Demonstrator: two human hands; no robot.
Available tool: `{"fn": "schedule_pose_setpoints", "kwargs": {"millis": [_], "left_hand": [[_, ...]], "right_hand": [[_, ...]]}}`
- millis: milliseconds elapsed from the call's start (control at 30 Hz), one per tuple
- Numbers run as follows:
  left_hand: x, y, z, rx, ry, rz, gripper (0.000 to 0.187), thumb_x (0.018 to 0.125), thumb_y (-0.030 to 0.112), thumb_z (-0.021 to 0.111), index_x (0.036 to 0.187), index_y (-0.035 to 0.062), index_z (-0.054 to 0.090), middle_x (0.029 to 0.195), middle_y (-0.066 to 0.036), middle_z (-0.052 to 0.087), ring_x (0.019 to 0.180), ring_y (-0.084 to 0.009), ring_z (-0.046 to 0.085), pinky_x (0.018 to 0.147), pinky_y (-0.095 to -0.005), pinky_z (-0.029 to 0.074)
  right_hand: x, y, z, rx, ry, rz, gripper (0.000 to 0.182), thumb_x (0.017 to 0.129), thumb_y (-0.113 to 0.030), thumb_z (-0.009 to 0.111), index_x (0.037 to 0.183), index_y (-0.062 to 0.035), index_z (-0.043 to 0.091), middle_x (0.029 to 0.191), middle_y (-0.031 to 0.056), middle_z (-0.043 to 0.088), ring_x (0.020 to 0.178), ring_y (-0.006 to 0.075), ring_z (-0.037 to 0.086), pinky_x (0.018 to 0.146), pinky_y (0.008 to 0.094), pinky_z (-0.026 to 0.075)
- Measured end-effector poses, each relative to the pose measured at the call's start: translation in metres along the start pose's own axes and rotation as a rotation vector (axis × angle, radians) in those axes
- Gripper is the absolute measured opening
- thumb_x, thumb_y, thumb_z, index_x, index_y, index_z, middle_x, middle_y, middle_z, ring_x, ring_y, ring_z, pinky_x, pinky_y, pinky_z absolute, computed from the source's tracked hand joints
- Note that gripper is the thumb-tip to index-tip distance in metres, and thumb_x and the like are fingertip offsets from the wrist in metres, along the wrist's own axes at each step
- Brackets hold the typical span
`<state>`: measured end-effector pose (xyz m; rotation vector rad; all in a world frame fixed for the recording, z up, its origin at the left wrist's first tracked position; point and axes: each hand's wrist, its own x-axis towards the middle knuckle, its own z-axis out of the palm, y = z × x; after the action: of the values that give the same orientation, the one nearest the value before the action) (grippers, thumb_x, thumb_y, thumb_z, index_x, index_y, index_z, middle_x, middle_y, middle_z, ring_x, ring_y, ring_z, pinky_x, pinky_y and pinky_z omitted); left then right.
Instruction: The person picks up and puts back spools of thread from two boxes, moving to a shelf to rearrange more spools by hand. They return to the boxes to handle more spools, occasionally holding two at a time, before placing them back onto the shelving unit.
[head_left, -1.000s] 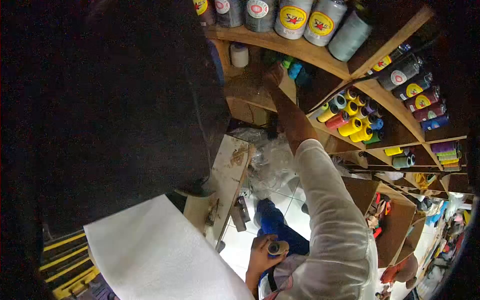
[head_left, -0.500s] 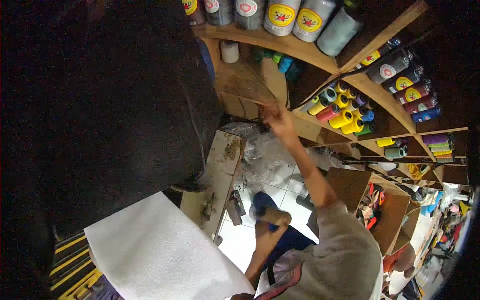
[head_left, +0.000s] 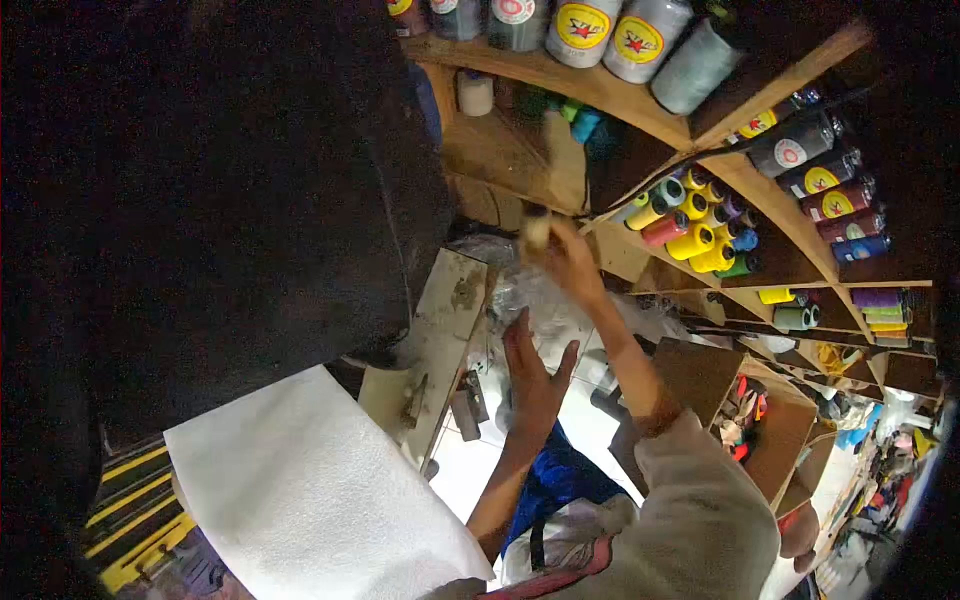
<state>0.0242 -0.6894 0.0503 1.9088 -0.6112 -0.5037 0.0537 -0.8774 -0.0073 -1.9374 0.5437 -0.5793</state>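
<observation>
My right hand (head_left: 568, 258) is raised toward the wooden shelves (head_left: 640, 110) and is closed around a small pale thread spool (head_left: 537, 228) at the shelf's lower edge. My left hand (head_left: 535, 375) is lower down with its fingers spread and nothing in it, just below a crumpled clear plastic bag (head_left: 530, 300). Small yellow, red and green thread cones (head_left: 700, 235) lie in the compartment to the right of my right hand. Large grey cones with yellow and red labels (head_left: 610, 35) stand on the top shelf.
A white sheet of fabric (head_left: 310, 490) lies at the lower left beside a worn wooden board (head_left: 440, 340). Blue cloth (head_left: 560, 480) is below my left hand. A large dark mass (head_left: 200, 200) fills the left. More shelves with spools (head_left: 840, 200) run to the right.
My left hand, which held a brown spool low down, has risen and is now open. My right hand has drawn back from the shelf compartment and now holds a pale spool.
</observation>
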Motion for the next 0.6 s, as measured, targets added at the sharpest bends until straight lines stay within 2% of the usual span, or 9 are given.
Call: {"fn": "schedule_pose_setpoints", "kwargs": {"millis": [67,133,233,333,400,467,500,567,600], "left_hand": [[-0.011,-0.008,-0.003,0.058,0.007,0.026,0.064,0.086,0.019,0.069,0.137,0.0037,0.035,0.127,-0.021,0.043,0.11,-0.0318,0.05,0.089,-0.0407,0.047],[-0.027,-0.031,-0.003,0.115,-0.068,0.064,0.059,0.087,0.021,0.067,0.135,0.0035,0.038,0.125,-0.02,0.045,0.111,-0.032,0.051,0.089,-0.0409,0.046],[-0.049,-0.044,-0.005,0.099,-0.157,0.027,0.053,0.087,0.02,0.065,0.13,-0.0006,0.042,0.12,-0.022,0.049,0.11,-0.0356,0.05,0.093,-0.0422,0.043],[-0.053,-0.034,-0.015,0.063,-0.261,-0.107,0.05,0.087,0.018,0.064,0.128,-0.0022,0.043,0.119,-0.023,0.049,0.109,-0.0369,0.051,0.093,-0.0424,0.043],[-0.061,-0.035,-0.02,0.016,-0.268,-0.142,0.045,0.087,0.02,0.063,0.124,-0.0007,0.047,0.117,-0.023,0.051,0.106,-0.0359,0.052,0.092,-0.0425,0.044],[-0.074,-0.048,-0.022,0.035,-0.276,-0.12,0.044,0.09,0.025,0.061,0.126,0.0024,0.047,0.117,-0.019,0.052,0.105,-0.0319,0.054,0.091,-0.0414,0.044],[-0.078,-0.055,-0.022,0.045,-0.278,-0.11,0.044,0.091,0.027,0.06,0.127,0.004,0.047,0.116,-0.017,0.053,0.105,-0.0299,0.055,0.09,-0.0408,0.044],[-0.075,-0.05,-0.028,0.053,-0.293,-0.115,0.04,0.092,0.026,0.06,0.124,0.0041,0.049,0.113,-0.017,0.055,0.103,-0.0298,0.056,0.088,-0.0406,0.045],[-0.074,-0.049,-0.03,0.056,-0.303,-0.119,0.038,0.092,0.025,0.059,0.122,0.0041,0.05,0.112,-0.016,0.055,0.102,-0.0297,0.057,0.088,-0.0405,0.046]], "right_hand": [[0.056,-0.02,0.019,0.03,0.104,0.16,0.04,0.085,-0.024,0.071,0.115,-0.0015,0.056,0.105,0.0089,0.06,0.089,0.0197,0.06,0.08,0.0316,0.05],[0.12,0.038,0.052,0.444,0.083,-0.101,0.044,0.087,-0.027,0.07,0.118,0.0,0.055,0.102,0.0111,0.061,0.092,0.0216,0.06,0.081,0.0333,0.052],[0.19,0.013,0.081,-0.258,0.229,-0.11,0.046,0.09,-0.032,0.065,0.122,-0.0004,0.054,0.104,0.0147,0.061,0.089,0.0221,0.062,0.08,0.0344,0.053],[0.243,0.044,0.119,0.679,0.301,-0.653,0.053,0.091,-0.039,0.061,0.124,0.0014,0.052,0.091,0.0185,0.063,0.077,0.0228,0.063,0.074,0.0361,0.054],[0.243,0.05,0.118,-0.124,0.301,-0.074,0.058,0.09,-0.045,0.06,0.121,0.0035,0.053,0.086,0.0172,0.063,0.072,0.0226,0.062,0.07,0.0357,0.053],[0.243,0.06,0.117,-0.364,0.421,0.196,0.061,0.089,-0.05,0.059,0.117,0.0045,0.054,0.081,0.0159,0.063,0.068,0.0229,0.061,0.066,0.0359,0.052],[0.239,0.075,0.117,-0.201,0.562,0.172,0.062,0.088,-0.052,0.059,0.114,0.0044,0.055,0.079,0.0152,0.063,0.066,0.0235,0.06,0.065,0.0364,0.051],[0.244,0.12,0.103,-0.209,0.605,0.357,0.062,0.088,-0.054,0.058,0.11,0.0032,0.056,0.078,0.0147,0.063,0.066,0.025,0.06,0.065,0.0381,0.05],[0.249,0.142,0.082,-0.383,0.501,0.567,0.06,0.089,-0.054,0.056,0.109,0.002,0.057,0.08,0.0149,0.063,0.068,0.026,0.06,0.065,0.0393,0.05]]}}
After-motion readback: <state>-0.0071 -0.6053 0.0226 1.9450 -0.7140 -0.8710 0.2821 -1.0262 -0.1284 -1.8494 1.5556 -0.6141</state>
